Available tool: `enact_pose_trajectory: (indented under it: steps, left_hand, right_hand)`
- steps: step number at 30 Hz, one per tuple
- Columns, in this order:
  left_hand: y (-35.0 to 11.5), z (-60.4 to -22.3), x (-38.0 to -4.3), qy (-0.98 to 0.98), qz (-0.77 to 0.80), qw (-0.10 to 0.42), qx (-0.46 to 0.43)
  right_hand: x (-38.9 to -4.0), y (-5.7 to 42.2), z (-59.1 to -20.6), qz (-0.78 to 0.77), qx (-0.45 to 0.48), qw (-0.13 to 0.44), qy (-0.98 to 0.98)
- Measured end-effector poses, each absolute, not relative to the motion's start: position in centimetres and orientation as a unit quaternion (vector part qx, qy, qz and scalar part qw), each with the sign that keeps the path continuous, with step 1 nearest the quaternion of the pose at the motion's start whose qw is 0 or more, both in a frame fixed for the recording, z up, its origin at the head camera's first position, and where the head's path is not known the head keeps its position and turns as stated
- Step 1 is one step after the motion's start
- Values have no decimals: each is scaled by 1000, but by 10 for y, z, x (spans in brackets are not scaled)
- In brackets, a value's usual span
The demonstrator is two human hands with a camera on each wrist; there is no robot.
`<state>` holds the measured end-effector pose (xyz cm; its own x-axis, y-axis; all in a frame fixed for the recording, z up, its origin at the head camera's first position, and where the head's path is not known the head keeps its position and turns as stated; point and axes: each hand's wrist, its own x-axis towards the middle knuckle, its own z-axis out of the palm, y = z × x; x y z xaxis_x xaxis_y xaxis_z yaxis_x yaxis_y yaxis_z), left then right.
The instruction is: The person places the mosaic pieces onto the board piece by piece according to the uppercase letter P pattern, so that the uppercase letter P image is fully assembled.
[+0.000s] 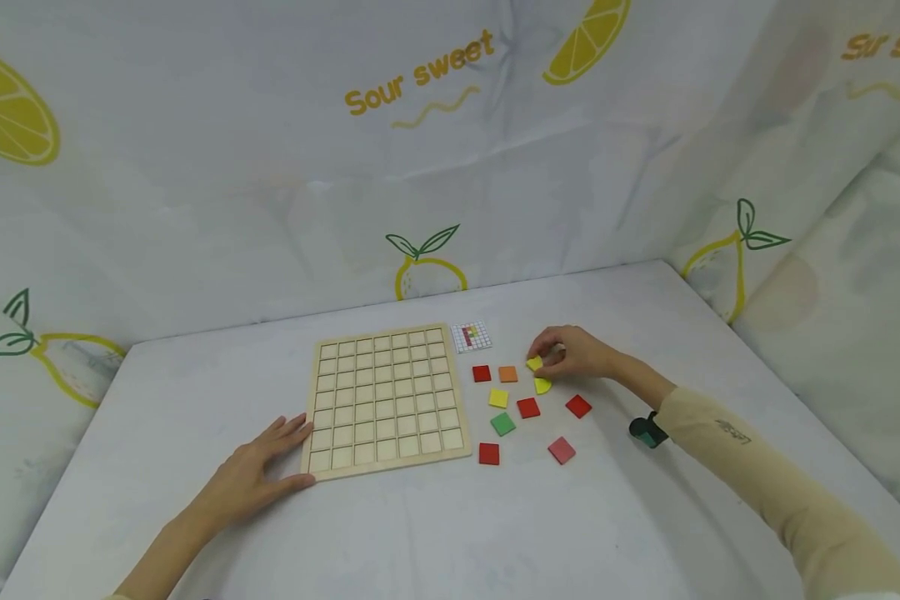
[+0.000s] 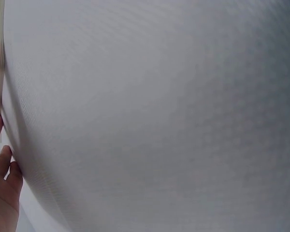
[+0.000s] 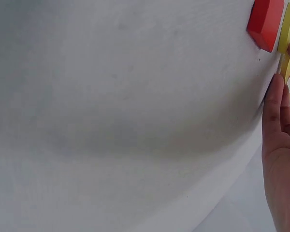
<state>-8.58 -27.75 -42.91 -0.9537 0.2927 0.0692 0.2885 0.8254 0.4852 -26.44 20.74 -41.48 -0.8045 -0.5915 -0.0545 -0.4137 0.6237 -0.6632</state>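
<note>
My left hand (image 1: 243, 479) lies at the lower left of a wooden grid board (image 1: 384, 390), fingers extended, fingertips and thumb at its left edge. The board's cells hold no tiles. In the left wrist view, the fingers (image 2: 7, 186) reach along the board's side. On the right, my right hand (image 1: 579, 353) pinches a yellow tile (image 1: 534, 363) between thumb and fingertips, close over the table. A second yellow tile (image 1: 543, 386), with a rounded side, lies just below it. The right wrist view shows the fingers (image 3: 275, 108) by the yellow tiles at its right border.
Right of the board lie several red tiles (image 1: 489, 454), an orange tile (image 1: 507, 374), a yellow square (image 1: 498, 398), a green tile (image 1: 503, 424) and a pinkish-red tile (image 1: 562, 450). A small pattern card (image 1: 480, 342) sits at the board's upper right corner. Lemon-printed cloth (image 1: 270, 208) hangs behind.
</note>
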Motion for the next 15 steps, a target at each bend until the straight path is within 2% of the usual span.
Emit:
enact_pose_trajectory:
  steps: [10, 15]
  left_hand:
    - [-276, -429, -86, 957, 248, 5, 148]
    - [-277, -428, -85, 958, 247, 8, 143]
  right_hand:
    - [-266, 214, -408, -370, -243, 135, 887]
    - [-266, 215, -411, -422, -193, 155, 872]
